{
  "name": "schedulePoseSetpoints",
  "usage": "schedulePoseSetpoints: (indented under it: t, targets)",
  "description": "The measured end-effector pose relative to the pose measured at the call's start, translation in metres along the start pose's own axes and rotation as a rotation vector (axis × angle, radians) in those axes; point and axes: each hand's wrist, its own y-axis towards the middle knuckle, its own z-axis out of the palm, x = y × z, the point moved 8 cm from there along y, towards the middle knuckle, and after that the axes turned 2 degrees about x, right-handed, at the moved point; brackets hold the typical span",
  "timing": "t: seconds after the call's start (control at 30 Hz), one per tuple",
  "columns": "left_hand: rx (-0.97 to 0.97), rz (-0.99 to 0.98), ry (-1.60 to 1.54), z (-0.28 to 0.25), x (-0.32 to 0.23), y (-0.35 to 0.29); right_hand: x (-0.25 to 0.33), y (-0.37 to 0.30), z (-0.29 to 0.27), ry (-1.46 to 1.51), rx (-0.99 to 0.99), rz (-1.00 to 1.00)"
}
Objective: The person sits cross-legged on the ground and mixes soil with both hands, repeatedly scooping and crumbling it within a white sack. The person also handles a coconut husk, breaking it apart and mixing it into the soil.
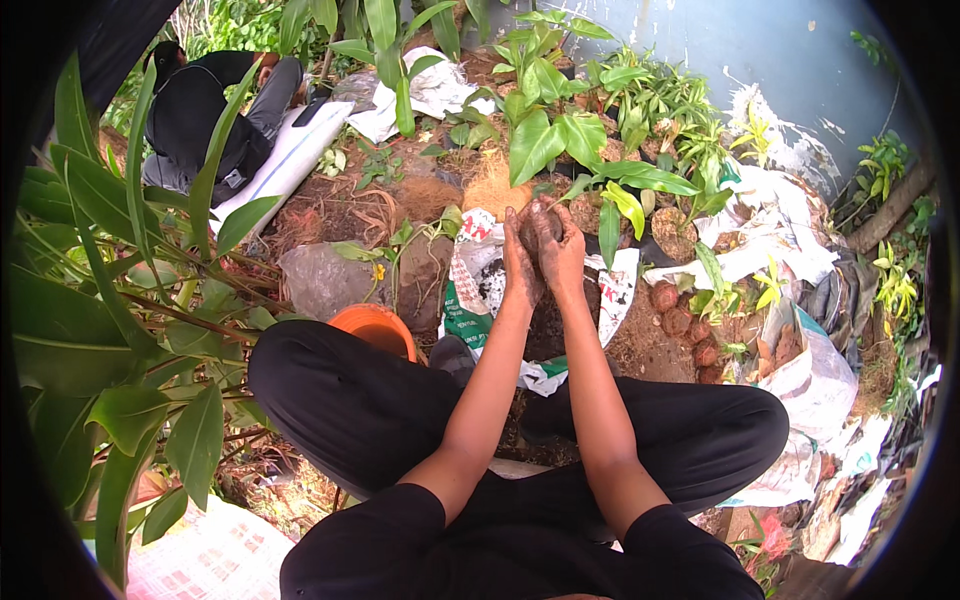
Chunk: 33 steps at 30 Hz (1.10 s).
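Both my hands are stretched out ahead of me, smeared with dark soil and cupped together. Between the palms of my left hand (521, 255) and my right hand (560, 250) sits a brown clump of soil (541, 224), with the fingers of both hands curled round it. Much of the clump is hidden by the fingers. Below the hands an opened white, red and green plastic sack (462, 312) lies spread on the ground between my legs. Dark loose soil (546, 335) lies on it, partly covered by my forearms.
An orange bucket (374, 328) stands by my left knee. Several round brown balls (676, 322) lie to the right, near a white sack (812, 375). Leafy plants (560, 140) grow ahead and crowd the left. Another person (205, 120) in dark clothes is bent at the far left.
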Motion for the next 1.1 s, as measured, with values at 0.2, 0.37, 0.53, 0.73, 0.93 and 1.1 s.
schedulePoseSetpoints:
  t: [0.2,0.37,0.53,0.73,0.93,1.1]
  targets:
    - [0.147,-0.096,-0.097,0.009,0.000,-0.005,0.042,-0.006,-0.005,-0.480,-0.073,-0.424]
    - [0.136,-0.091,-0.093,0.005,-0.003,-0.005,0.045,-0.004,0.004,-0.116,0.112,-0.282]
    - [0.021,-0.032,-0.155,0.006,-0.014,-0.011,0.014,-0.009,0.017,0.168,0.194,-0.073]
    - [-0.019,0.029,0.072,0.007,-0.008,-0.010,0.008,-0.008,0.004,0.206,0.036,-0.089]
    - [-0.117,-0.069,-0.229,0.008,-0.002,-0.013,-0.018,0.005,-0.009,0.229,-0.039,0.162]
    - [-0.042,0.017,-0.080,0.014,-0.012,-0.012,-0.005,0.003,-0.007,0.159,0.016,0.209]
